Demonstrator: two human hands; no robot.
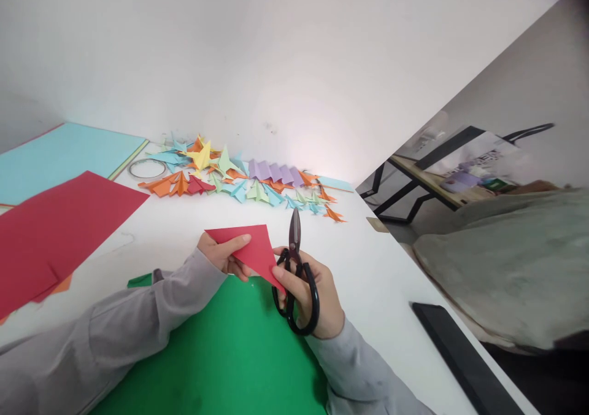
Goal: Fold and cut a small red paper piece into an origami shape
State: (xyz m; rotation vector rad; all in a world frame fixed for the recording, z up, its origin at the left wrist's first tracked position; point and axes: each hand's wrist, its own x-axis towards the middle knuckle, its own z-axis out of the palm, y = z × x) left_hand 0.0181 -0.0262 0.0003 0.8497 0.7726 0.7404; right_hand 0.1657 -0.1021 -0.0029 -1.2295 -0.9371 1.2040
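Observation:
Between my hands is a small red paper piece [255, 252] with a pointed lower corner. My left hand [225, 255] pinches its left side, thumb on top and fingers underneath. The thumb and fingers of my right hand [317, 289] grip the paper's lower right corner. That same hand carries a pair of black-handled scissors [295, 231], blades together and pointing up, away from me. Below both hands lies a large green sheet [221, 353]; my sleeves cover parts of its edges.
Folded paper shapes in several colours [257, 188] line the wall, beside a tape roll [147, 169]. Red sheets [69, 231] and light blue sheets [69, 157] lie left. A black flat object [464, 353] rests along the table's right edge. Beyond it stands a low shelf [427, 182].

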